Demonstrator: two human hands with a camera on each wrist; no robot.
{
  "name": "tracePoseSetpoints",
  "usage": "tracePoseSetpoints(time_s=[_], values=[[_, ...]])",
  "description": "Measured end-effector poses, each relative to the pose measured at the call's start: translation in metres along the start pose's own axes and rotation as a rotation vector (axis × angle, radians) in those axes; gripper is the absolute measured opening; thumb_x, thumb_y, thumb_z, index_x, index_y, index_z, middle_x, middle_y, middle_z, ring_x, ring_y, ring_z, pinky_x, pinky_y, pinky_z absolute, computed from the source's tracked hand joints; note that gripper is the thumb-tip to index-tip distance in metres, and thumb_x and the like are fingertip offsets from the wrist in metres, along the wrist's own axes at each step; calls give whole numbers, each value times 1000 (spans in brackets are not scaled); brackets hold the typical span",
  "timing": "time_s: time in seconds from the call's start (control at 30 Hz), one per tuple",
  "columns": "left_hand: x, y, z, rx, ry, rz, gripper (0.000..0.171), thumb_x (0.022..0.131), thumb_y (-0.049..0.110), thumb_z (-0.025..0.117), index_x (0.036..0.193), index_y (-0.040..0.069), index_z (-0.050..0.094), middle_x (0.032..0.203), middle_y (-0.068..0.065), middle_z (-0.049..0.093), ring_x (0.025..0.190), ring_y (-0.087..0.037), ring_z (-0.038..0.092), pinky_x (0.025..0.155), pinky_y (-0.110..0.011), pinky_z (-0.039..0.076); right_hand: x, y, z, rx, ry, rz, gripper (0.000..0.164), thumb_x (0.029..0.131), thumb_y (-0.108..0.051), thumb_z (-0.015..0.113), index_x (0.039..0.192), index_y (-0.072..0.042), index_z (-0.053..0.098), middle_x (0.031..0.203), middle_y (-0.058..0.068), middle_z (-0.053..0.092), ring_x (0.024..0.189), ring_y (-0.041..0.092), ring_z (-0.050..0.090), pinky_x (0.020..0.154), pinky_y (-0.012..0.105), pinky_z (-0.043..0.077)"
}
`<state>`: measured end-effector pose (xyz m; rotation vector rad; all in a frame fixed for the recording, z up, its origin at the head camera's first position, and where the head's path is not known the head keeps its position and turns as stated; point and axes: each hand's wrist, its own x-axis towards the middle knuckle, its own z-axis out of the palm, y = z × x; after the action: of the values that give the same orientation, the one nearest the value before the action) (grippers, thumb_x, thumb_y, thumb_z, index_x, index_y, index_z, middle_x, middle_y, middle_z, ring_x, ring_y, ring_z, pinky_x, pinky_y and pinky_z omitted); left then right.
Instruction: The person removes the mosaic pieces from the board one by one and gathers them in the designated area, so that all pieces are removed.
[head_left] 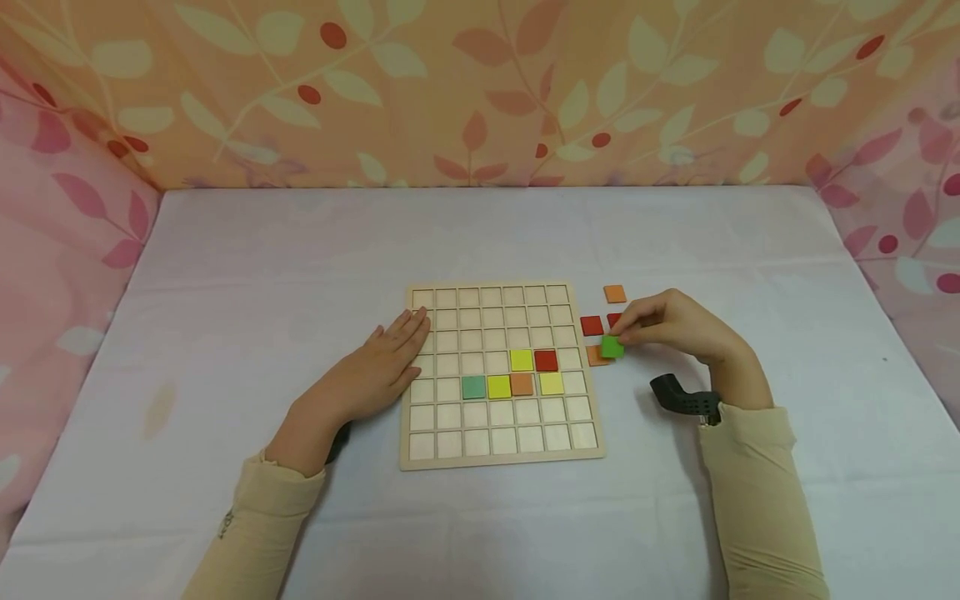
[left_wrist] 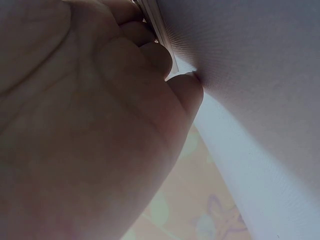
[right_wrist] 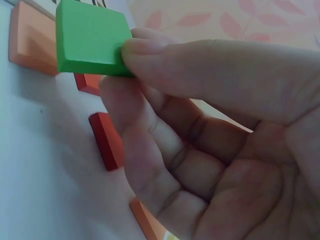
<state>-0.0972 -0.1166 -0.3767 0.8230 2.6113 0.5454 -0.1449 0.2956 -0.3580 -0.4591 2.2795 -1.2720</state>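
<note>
Tiles (head_left: 521, 360) on the board (head_left: 502, 463) number six, four loose pieces (head_left: 592, 325) seemingly remaining, right hand (head_left: 678, 327) pinching green tile (head_left: 612, 347), left hand (head_left: 378, 368) outstretched

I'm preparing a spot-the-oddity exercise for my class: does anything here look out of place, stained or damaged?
Yes: a faint brownish mark on the white cloth, left of the left hand and the board. It looks odd against the plain cloth around it; its cause is unclear.

Left hand (left_wrist: 85, 130), fingers (left_wrist: 158, 59) at board edge (left_wrist: 161, 31), white cloth (left_wrist: 260, 85)
</note>
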Motion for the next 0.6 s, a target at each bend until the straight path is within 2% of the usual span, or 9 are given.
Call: tracePoseSetpoints(time_s=[0.33, 0.6], values=[[0, 1, 0, -3, -1, -4, 61, 99, 15, 45, 149, -2, 15, 157, -14, 7, 143, -30, 4, 112, -53, 12, -4, 3, -3, -14, 6, 37, 8, 82, -1, 71, 90, 2, 73, 91, 7, 70, 84, 12, 61, 74, 22, 52], [0, 1, -1, 1, -1, -1, 61, 99, 15, 46, 149, -2, 15, 157, -15, 7, 143, -30, 5, 112, -53, 13, -6, 5, -5, -31, 8, 70, 8, 82, -1, 71, 89, 0, 74, 96, 12, 69, 91, 11, 59, 77, 20, 50]])
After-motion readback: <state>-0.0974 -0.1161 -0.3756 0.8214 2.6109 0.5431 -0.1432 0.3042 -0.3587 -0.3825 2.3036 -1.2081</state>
